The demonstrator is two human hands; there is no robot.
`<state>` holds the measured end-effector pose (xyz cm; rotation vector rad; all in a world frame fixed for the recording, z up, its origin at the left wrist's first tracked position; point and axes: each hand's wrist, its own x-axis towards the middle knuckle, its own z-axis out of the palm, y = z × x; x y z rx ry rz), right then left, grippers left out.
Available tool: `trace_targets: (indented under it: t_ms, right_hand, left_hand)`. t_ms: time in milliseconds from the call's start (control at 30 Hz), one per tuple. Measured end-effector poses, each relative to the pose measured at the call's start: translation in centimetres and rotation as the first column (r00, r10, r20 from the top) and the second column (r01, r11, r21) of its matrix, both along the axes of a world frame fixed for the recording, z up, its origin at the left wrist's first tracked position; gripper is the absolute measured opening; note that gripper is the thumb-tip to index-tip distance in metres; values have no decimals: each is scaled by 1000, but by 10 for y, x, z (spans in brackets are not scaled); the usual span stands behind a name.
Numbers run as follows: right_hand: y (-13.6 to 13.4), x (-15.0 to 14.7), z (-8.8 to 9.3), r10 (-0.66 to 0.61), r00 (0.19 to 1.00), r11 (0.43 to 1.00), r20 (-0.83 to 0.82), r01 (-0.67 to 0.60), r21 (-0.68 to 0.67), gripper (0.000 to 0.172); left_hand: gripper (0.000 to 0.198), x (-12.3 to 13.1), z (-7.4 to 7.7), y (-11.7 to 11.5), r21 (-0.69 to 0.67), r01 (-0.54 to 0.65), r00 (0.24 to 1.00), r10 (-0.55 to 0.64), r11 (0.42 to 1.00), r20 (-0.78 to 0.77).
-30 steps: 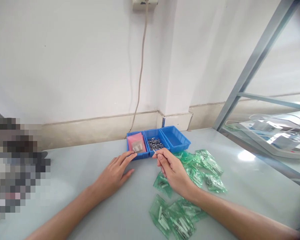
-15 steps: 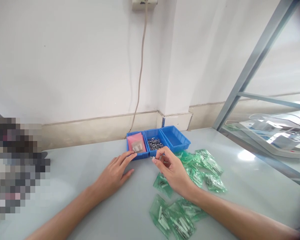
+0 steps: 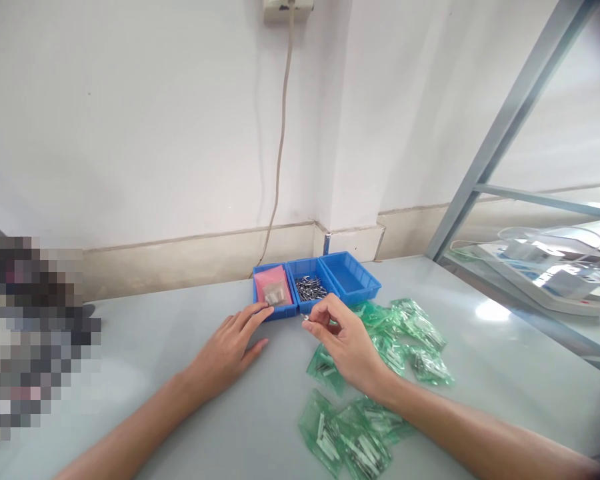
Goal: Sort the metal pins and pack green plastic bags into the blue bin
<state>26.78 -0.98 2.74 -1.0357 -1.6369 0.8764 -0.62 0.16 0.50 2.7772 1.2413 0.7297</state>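
My left hand [image 3: 230, 348] lies flat on the pale table [image 3: 155, 373], fingers stretched out, its fingertips touching the front of the left blue bin [image 3: 275, 311]. That bin holds a pink bag [image 3: 273, 285]. My right hand [image 3: 343, 340] is closed in a pinch on a small metal pin [image 3: 305, 318], just in front of the middle blue bin [image 3: 312, 289], which holds several small metal pins. The right blue bin [image 3: 351, 275] looks bare inside. Green bags [image 3: 405, 337] of parts lie under and around my right wrist.
More green bags [image 3: 347, 437] lie near the table's front. A blurred-out area sits at the left edge. A cable [image 3: 280, 147] runs down the white wall behind the bins. A metal frame [image 3: 500, 133] and glass stand at the right, with a power strip [image 3: 555, 293] beyond.
My right hand has drawn back from the middle bin toward me with the small pin pinched in its fingertips. My left hand has stayed in place.
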Motion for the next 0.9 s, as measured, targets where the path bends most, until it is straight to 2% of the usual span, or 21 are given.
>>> trace_targets:
  t_ms: [300,633,767,900]
  right_hand:
    - [0,2,-1,-9,997,999,71,6,49,18]
    - [3,4,-12,26,999,997,-26,-28,-68,29]
    - [3,3,-9,9,999,999,-32,-11,-46,27]
    - [1,2,-3,-28,999,999,21,28,18,16]
  left_hand:
    - [52,0,0,0,16,2,1000,-2,1000,6]
    - [52,-1,-2,0,-7,2,1000,-2,1000,-1]
    - [52,-1,-2,1,-10,-1,1000,1,1000,-7]
    - [53,-1,-2,1,-9,6,1000,-6,1000,-7]
